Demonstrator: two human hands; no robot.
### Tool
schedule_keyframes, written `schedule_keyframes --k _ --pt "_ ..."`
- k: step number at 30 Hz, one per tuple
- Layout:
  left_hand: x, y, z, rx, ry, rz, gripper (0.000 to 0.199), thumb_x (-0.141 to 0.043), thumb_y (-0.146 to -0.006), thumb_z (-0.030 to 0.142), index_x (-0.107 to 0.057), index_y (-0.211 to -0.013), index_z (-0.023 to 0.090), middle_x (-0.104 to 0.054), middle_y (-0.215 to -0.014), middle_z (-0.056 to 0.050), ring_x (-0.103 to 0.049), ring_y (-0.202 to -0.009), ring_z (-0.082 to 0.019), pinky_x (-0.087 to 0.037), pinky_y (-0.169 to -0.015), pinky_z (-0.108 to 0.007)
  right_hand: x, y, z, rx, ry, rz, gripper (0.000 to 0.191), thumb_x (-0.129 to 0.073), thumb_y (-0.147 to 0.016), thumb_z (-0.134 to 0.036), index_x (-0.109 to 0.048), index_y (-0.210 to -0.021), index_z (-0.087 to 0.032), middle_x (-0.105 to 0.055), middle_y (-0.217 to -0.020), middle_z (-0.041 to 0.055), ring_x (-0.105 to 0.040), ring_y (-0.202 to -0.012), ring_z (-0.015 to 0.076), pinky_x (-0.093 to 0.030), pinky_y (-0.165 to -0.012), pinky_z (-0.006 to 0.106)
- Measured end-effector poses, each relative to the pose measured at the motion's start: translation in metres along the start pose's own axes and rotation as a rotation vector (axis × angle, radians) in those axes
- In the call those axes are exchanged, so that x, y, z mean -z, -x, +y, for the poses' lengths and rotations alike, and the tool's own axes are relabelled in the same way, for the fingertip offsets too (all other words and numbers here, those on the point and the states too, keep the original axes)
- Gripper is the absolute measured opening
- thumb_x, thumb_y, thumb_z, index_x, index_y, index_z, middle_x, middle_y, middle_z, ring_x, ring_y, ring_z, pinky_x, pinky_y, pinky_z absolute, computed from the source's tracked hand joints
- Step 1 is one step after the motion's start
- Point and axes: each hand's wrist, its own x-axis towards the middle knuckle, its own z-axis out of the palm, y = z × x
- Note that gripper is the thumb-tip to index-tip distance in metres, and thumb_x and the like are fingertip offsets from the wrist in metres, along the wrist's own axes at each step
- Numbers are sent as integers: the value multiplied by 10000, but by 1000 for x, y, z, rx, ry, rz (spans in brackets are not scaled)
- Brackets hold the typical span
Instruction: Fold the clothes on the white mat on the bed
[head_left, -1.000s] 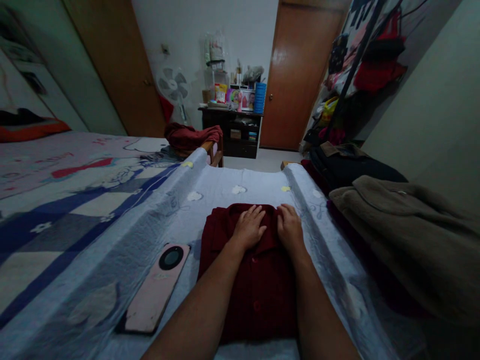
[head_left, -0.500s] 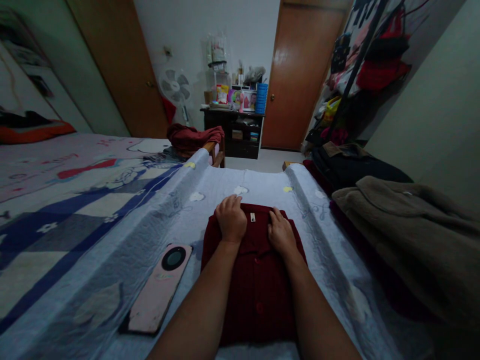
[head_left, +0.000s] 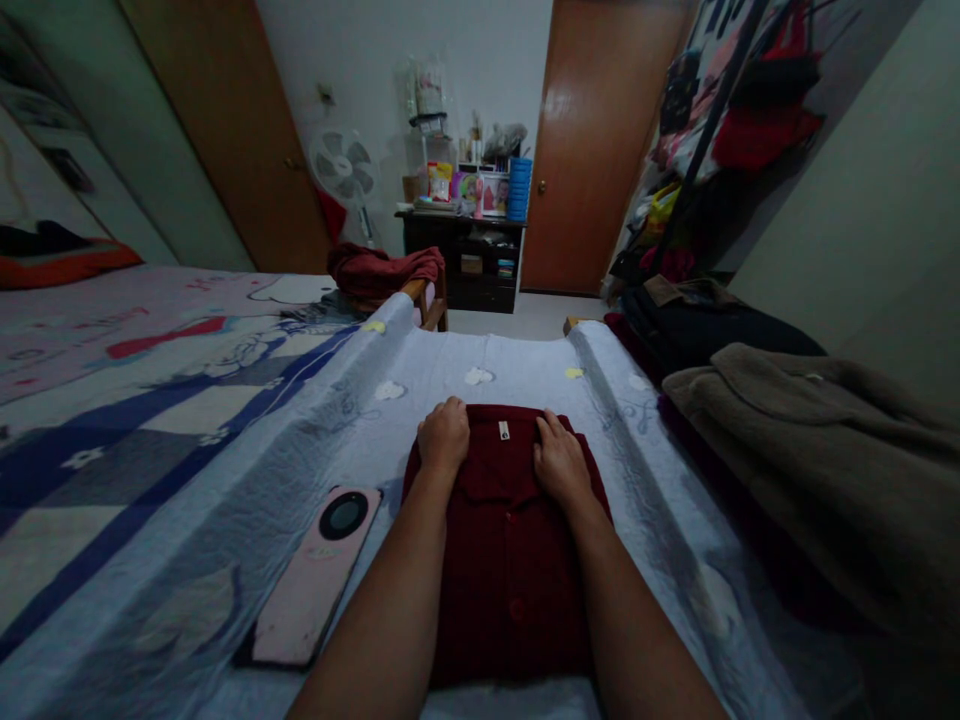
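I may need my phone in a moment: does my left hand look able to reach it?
Probably yes: the phone lies uncovered beside the left forearm, though the left hand is on the red garment.

Around the left hand [head_left: 444, 437]
Folded dark-red cloth garment [head_left: 510, 560] beneath; flat pink rectangular phone [head_left: 311, 590] left, nearer the person.

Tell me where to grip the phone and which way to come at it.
Best pinch the phone across its two long edges, near the middle, from above: it lies flat, camera disc up, and its narrow body should fit between thumb and fingers.
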Motion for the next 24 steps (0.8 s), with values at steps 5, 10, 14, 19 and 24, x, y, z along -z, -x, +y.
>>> schedule_keyframes --k 5,10,14,19,24 --pt "-1 -3 0 60 -2 -29 357 -298 -996 356 -621 -994 204 -707 -1001 -102 -652 -916 -222 -410 -765 -309 -2 0 2 5 -1 5 528 -424 -883 -167 -447 -1409 -129 -374 -1521 131 -373 -1376 253 -302 -1114 401" --pt "0 -3 -1 26 121 24 275 -382 -960 331 -630 -958 211 -702 -1037 -75 -629 -990 -206 -415 -820 -300 -3 -1 1 -6 -5 -2 537 -412 -883 -176 -434 -1416 -113 -361 -1526 142 -358 -1386 257 -292 -1121 403" --pt "0 -3 -2 -26 279 54 165 -490 -883 266 -631 -955 221 -708 -1003 -33 -633 -963 -186 -426 -869 -287 -4 0 1 -32 -46 23 587 -400 -884 -183 -352 -1462 -95 -336 -1537 148 -334 -1401 250 -286 -1127 399" --pt "-3 -5 -5 -50 445 72 132 -530 -846 255 -639 -913 221 -712 -911 -13 -648 -851 -170 -451 -824 -264 -2 -1 3 -96 -169 91 629 -385 -908 -264 -263 -1486 -48 -415 -1475 192 -392 -1355 269 -332 -1093 423" --pt "-3 -6 -6 -54 520 83 142 -527 -861 295 -641 -862 211 -705 -864 -18 -644 -816 -170 -459 -791 -259 1 -5 8 -169 -338 176 561 -344 -896 -261 -397 -1430 -97 -555 -1340 158 -478 -1244 262 -359 -1065 420"
